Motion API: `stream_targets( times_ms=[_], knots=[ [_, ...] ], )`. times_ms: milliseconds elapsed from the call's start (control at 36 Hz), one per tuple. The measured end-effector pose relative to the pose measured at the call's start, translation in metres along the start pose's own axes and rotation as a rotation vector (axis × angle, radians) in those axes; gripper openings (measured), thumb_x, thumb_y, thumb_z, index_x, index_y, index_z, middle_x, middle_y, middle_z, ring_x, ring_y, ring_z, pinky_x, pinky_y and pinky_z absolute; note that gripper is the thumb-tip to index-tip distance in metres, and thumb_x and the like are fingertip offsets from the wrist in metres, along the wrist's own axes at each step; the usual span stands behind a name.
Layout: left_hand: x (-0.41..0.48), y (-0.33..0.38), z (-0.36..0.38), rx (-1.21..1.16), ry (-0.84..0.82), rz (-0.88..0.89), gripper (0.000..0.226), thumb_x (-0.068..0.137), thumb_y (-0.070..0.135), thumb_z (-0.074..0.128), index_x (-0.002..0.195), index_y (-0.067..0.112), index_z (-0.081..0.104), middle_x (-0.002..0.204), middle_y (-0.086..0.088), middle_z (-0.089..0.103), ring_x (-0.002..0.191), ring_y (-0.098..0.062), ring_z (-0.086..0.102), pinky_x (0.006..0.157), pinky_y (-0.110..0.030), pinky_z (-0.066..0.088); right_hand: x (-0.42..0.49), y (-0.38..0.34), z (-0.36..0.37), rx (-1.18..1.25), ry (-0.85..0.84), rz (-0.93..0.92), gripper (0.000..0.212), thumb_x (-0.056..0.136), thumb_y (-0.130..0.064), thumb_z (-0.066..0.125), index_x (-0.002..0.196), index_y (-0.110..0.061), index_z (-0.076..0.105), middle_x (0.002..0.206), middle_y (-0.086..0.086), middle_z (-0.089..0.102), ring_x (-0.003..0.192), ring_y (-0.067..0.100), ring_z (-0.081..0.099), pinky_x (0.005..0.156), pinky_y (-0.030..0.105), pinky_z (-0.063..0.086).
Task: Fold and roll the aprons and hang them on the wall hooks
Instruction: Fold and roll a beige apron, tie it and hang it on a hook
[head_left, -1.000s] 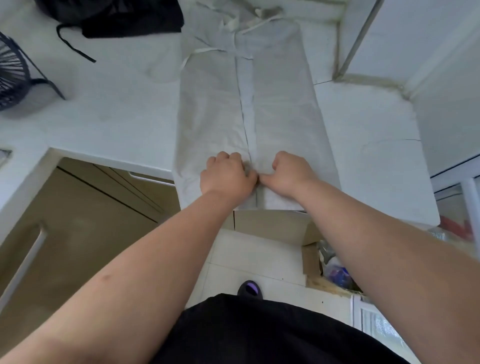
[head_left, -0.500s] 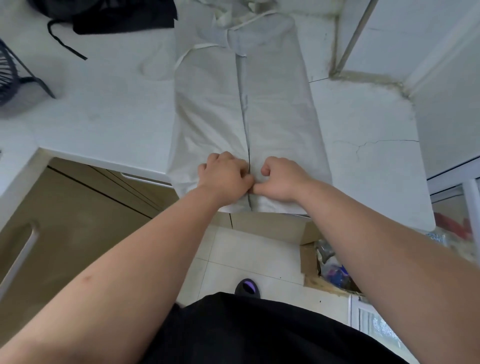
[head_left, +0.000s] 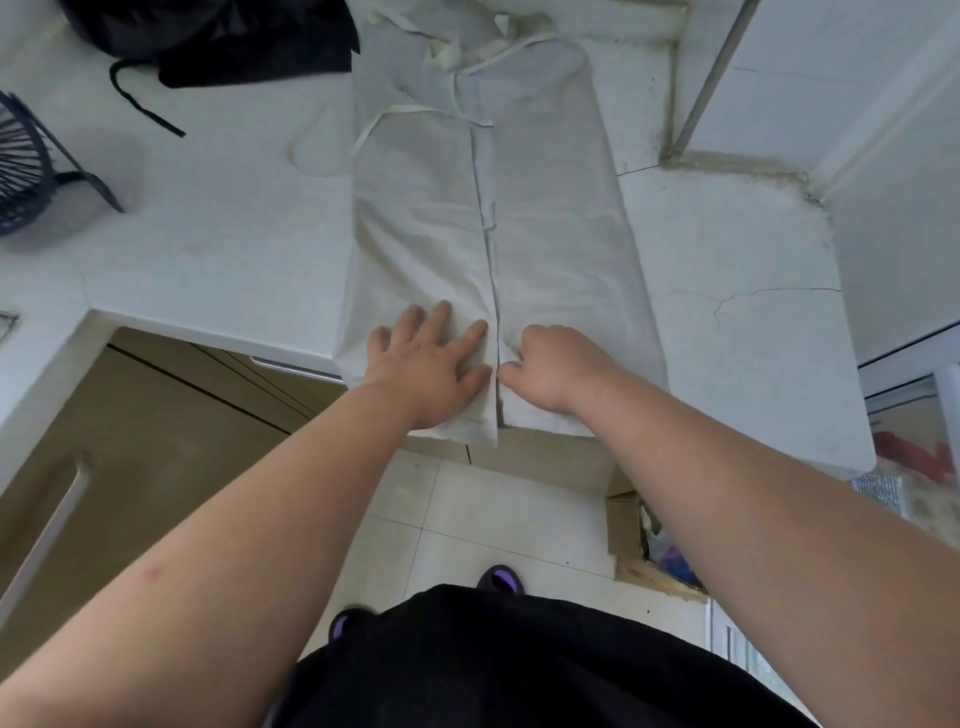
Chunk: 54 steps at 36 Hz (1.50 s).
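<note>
The left hand (head_left: 426, 358) had opened from its fist and lay flat, fingers spread, on the near end of the folded apron (head_left: 550, 218) on the tabletop (head_left: 208, 249); the right hand (head_left: 556, 369) stayed curled beside it, and whether it gripped cloth I cannot tell; probably the rolling had not yet begun.

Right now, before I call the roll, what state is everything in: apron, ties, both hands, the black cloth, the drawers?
Light apron: flat on the counter, sides folded to the middle, not yet rolled, near end overhanging the edge.
Ties: loose at the far end.
Left hand: flat, fingers spread, pressing the left flap.
Right hand: curled on the right flap; grip hidden.
Black cloth: bunched, far left.
Drawers: closed.
</note>
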<state>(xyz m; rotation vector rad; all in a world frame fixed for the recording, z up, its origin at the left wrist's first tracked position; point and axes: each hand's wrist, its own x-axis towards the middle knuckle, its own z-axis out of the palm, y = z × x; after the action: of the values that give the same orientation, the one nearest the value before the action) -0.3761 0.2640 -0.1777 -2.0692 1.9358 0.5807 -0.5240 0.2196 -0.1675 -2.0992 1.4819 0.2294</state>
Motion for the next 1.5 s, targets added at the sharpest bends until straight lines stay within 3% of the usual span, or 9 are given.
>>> stream_targets(
  times_ms=[222, 389, 472, 583, 833, 1083, 1167, 1222, 1500],
  knots=[
    [0.002, -0.008, -0.004, 0.003, -0.05, 0.021, 0.061, 0.091, 0.067, 0.029, 0.146, 0.054, 0.007, 0.16, 0.006, -0.004, 0.147, -0.024, -0.001, 0.115, -0.047, 0.01, -0.003, -0.001, -0.014, 0.063, -0.116, -0.11, 0.035, 0.093, -0.028, 0.05, 0.062, -0.02, 0.035, 0.068, -0.005, 0.039, 0.079, 0.021, 0.043, 0.057, 0.029, 0.029],
    [0.006, -0.008, -0.023, -0.008, -0.033, 0.041, 0.052, 0.09, 0.064, 0.039, 0.14, 0.055, 0.03, 0.153, 0.003, 0.022, 0.139, -0.026, 0.02, 0.11, -0.043, 0.018, 0.002, -0.007, -0.024, -0.016, -0.293, -0.05, 0.029, 0.088, -0.038, 0.052, 0.07, -0.015, 0.052, 0.076, -0.001, 0.051, 0.076, 0.019, 0.05, 0.055, 0.026, 0.033],
    [0.01, -0.014, -0.029, -0.105, -0.01, 0.062, 0.041, 0.094, 0.055, 0.041, 0.133, 0.044, 0.049, 0.142, 0.004, 0.038, 0.134, -0.025, 0.029, 0.108, -0.041, 0.024, 0.011, -0.008, -0.033, 0.013, -0.138, -0.041, 0.025, 0.093, -0.036, 0.046, 0.087, -0.013, 0.054, 0.096, 0.007, 0.057, 0.092, 0.025, 0.052, 0.071, 0.027, 0.037],
    [0.018, -0.025, -0.036, -0.317, 0.069, 0.109, 0.035, 0.096, 0.038, 0.045, 0.096, 0.01, 0.067, 0.091, -0.006, 0.063, 0.091, -0.028, 0.059, 0.082, -0.043, 0.05, 0.025, -0.004, -0.046, 0.086, 0.105, 0.027, 0.023, 0.091, -0.021, 0.046, 0.1, -0.006, 0.061, 0.109, 0.013, 0.064, 0.105, 0.032, 0.057, 0.085, 0.033, 0.047],
    [0.085, -0.065, -0.08, -0.355, 0.335, 0.036, 0.033, 0.096, 0.02, 0.046, 0.125, 0.021, 0.062, 0.133, -0.002, 0.052, 0.12, -0.027, 0.048, 0.097, -0.039, 0.043, 0.097, -0.019, -0.075, 0.154, 0.155, 0.074, 0.032, 0.093, -0.021, 0.049, 0.118, -0.004, 0.059, 0.123, 0.012, 0.059, 0.115, 0.03, 0.052, 0.094, 0.03, 0.041],
    [0.192, -0.112, -0.112, -0.298, 0.176, -0.046, 0.043, 0.089, 0.034, 0.05, 0.13, 0.02, 0.049, 0.141, -0.007, 0.036, 0.132, -0.03, 0.031, 0.106, -0.043, 0.035, 0.195, -0.041, -0.106, 0.254, 0.197, 0.148, 0.038, 0.095, -0.027, 0.05, 0.127, -0.007, 0.054, 0.132, 0.01, 0.054, 0.124, 0.027, 0.048, 0.097, 0.026, 0.034],
    [0.216, -0.12, -0.114, -0.313, 0.18, -0.005, 0.046, 0.091, 0.037, 0.052, 0.134, 0.021, 0.044, 0.145, -0.009, 0.029, 0.136, -0.03, 0.023, 0.11, -0.039, 0.028, 0.228, -0.046, -0.111, 0.265, 0.208, 0.195, 0.024, 0.096, -0.03, 0.049, 0.093, -0.009, 0.06, 0.112, 0.013, 0.06, 0.115, 0.03, 0.052, 0.085, 0.028, 0.037],
    [0.228, -0.123, -0.114, -0.319, 0.176, 0.02, 0.048, 0.093, 0.038, 0.05, 0.138, 0.023, 0.043, 0.153, -0.008, 0.023, 0.141, -0.029, 0.017, 0.113, -0.036, 0.021, 0.247, -0.048, -0.112, 0.261, 0.209, 0.262, 0.04, 0.095, -0.039, 0.048, 0.063, -0.016, 0.039, 0.085, 0.012, 0.056, 0.097, 0.032, 0.055, 0.07, 0.031, 0.037],
    [0.256, -0.14, -0.114, -0.374, 0.246, 0.193, 0.051, 0.096, 0.041, 0.046, 0.142, 0.019, 0.044, 0.157, -0.005, 0.025, 0.147, -0.026, 0.01, 0.119, -0.033, 0.006, 0.298, -0.045, -0.112, 0.485, 0.165, 0.441, 0.044, 0.078, -0.058, 0.063, 0.073, -0.015, 0.052, 0.088, 0.008, 0.058, 0.097, 0.031, 0.062, 0.085, 0.036, 0.047]
  ],
)
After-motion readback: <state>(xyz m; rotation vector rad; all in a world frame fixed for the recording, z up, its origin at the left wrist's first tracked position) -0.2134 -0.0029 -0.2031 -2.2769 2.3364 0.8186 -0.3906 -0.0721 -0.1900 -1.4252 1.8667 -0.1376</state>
